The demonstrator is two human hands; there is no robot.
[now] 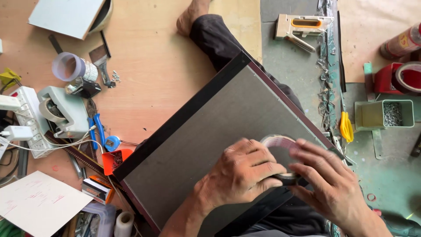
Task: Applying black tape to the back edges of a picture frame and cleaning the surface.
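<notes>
1. The left hand (241, 173) and right hand (326, 184) both pinch a round roll of brownish adhesive tape (280, 147).
2. The roll rests on a grey rectangular board with dark edging (206, 131), lying across the person's lap.

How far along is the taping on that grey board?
Done: black tape runs along the upper-left edge of the large grey rectangular board. In hand: the left hand and right hand both grip the tape roll near the right corner. Left: the upper-right edge looks untaped; the near edges are hidden.
</notes>
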